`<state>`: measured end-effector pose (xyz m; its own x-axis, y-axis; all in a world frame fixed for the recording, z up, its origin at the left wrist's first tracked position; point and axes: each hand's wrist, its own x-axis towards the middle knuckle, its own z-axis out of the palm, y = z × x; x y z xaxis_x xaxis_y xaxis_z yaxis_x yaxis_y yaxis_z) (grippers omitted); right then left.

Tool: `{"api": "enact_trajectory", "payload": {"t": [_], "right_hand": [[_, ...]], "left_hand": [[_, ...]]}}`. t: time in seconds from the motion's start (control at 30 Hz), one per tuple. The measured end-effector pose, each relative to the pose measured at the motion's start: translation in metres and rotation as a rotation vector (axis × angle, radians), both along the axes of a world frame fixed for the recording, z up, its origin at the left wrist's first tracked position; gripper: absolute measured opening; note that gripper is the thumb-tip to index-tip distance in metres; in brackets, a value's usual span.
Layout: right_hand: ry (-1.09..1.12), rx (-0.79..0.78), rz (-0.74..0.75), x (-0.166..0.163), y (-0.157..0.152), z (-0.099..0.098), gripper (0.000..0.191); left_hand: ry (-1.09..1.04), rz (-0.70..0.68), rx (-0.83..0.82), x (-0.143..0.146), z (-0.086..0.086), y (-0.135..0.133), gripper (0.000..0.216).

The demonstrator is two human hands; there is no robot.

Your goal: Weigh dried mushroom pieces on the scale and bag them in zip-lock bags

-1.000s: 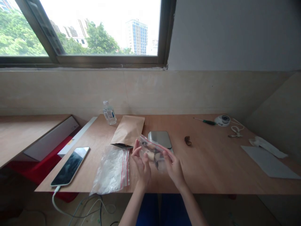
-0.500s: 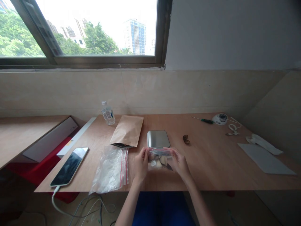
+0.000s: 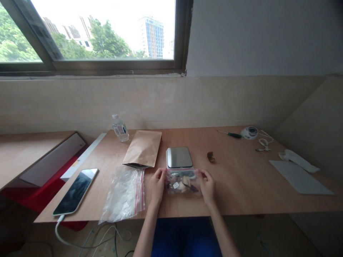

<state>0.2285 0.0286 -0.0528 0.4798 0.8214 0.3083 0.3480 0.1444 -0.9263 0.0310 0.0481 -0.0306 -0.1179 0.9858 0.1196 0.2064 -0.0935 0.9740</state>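
Note:
Between my hands is a small clear zip bag [image 3: 184, 184] with brown and pale dried pieces and a small white packet inside. My left hand [image 3: 158, 182] pinches its upper left corner. The upper right corner is pinched by my right hand [image 3: 207, 184]. Just beyond the bag lies a flat scale with a silver plate [image 3: 179, 157]; the bag's top edge is close to its front. Left of my left hand, empty-looking clear zip bags [image 3: 123, 196] with red seal lines are spread by the table edge. A brown paper pouch [image 3: 143, 148] lies behind them, its mouth towards me.
A charging phone [image 3: 76, 192] and a water bottle [image 3: 120, 129] stand to the left. One loose brown dried piece [image 3: 210, 157] is right of the scale. Farther right are a screwdriver [image 3: 233, 135], a dome camera [image 3: 249, 132] and a white sheet [image 3: 298, 178].
My hands have drawn slightly apart along the bag's top edge. The bag now looks flatter and its contents show more fully. The view has shifted a little.

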Motion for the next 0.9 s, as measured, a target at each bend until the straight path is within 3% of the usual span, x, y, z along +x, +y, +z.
{"api": "enact_trajectory", "payload": {"t": [0.23, 0.53, 0.9], "right_hand": [[0.092, -0.056, 0.017, -0.001, -0.001, 0.002, 0.039], [0.054, -0.048, 0.094, 0.001, 0.004, -0.008, 0.039], [-0.003, -0.005, -0.078, 0.002, 0.003, -0.011, 0.042]], "left_hand": [[-0.022, 0.0, -0.024, 0.0, -0.005, 0.002, 0.041], [-0.092, -0.103, 0.015, 0.0, 0.01, -0.003, 0.029], [-0.147, -0.034, 0.033, 0.001, -0.002, 0.002, 0.03]]}}
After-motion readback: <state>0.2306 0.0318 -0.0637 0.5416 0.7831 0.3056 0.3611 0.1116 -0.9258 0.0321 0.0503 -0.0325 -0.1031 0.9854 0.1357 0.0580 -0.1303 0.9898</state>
